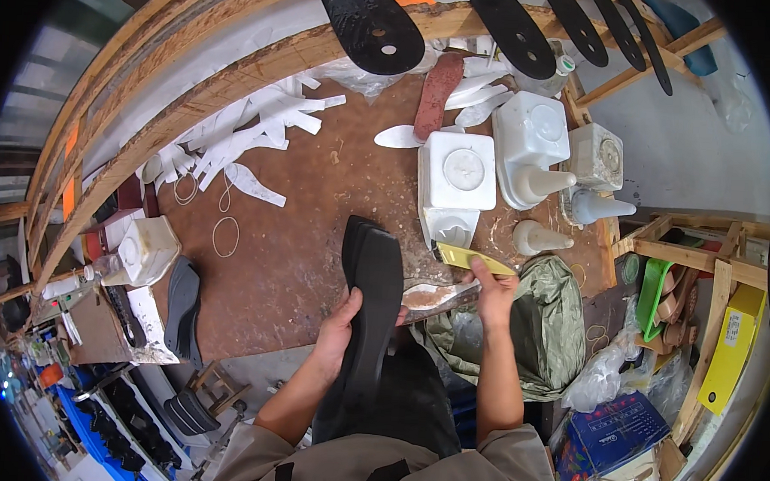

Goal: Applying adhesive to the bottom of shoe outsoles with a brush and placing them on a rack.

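My left hand (336,331) is wrapped round a stack of black shoe soles (373,266), thumb on the near side and fingertips showing at the far side. The stack is held tilted above the table's front edge. In my right hand (493,295) is a flat yellow-handled brush (474,260), gripped between thumb and fingers. Its dark end points left, over the lower part of a white plastic container (456,179) lying on the table. Below the brush lies a pale, brown-stained sole-shaped piece (438,295) at the table edge, partly behind my right hand.
More white containers (531,144) with cone spouts stand at the right of the brown table (310,194). White strips (252,131) lie at the back left. Black soles (506,31) hang from a wooden rack overhead. A green bag (548,334) sits beside my right forearm.
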Motion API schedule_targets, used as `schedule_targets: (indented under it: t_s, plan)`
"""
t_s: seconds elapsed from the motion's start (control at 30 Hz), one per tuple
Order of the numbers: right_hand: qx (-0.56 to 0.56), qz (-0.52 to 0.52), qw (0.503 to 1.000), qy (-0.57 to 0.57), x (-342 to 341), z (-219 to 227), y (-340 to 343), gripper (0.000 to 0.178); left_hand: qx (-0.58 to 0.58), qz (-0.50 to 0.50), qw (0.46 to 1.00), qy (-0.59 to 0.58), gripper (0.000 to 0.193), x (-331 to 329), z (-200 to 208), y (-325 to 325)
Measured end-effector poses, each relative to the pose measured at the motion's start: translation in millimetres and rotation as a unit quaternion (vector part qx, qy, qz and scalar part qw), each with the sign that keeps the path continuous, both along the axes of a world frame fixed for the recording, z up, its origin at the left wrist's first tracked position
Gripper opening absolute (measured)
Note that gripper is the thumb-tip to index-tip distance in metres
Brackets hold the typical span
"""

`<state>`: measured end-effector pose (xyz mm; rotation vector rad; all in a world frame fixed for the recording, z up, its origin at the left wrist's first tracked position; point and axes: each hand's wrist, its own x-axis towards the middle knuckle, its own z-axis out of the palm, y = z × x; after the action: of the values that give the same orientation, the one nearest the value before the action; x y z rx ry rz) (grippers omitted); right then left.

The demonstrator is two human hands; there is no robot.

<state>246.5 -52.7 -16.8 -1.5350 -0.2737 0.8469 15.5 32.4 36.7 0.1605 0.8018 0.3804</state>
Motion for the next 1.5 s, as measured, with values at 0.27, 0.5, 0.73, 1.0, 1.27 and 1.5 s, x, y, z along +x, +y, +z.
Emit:
schedule_targets:
  t_s: [0.27,0.5,0.73,1.0,1.27,1.5]
  plan:
    - [0.122,0.112,0.984,-0.061,-32.0,151.7,33.3,0.014,0.112,-0.011,0.989,-0.091,0.068,19.7,68.5,-0.7]
    - [0.221,0.196,0.839,-0.456,-27.3,209.9,40.1,0.019,0.165,-0.023,0.956,-0.240,0.063,0.7,112.2,0.2]
    - [0.288,0.375,0.744,-0.472,-58.6,237.0,-28.8,0.022,0.229,0.014,0.969,-0.087,0.091,0.5,152.6,-2.7]
    - [0.188,0.112,0.827,-0.519,-43.8,291.5,6.3,0.015,0.201,-0.015,0.943,-0.263,0.069,-17.5,170.9,-12.7]
    - [0.292,0.230,0.802,-0.468,-31.2,326.6,38.2,0.012,0.266,-0.069,0.932,-0.238,0.070,-28.5,188.1,-22.5]
    - [0.278,0.154,0.867,-0.383,-42.3,314.1,17.5,0.014,0.256,-0.039,0.937,-0.233,0.075,-35.6,190.5,-26.0]
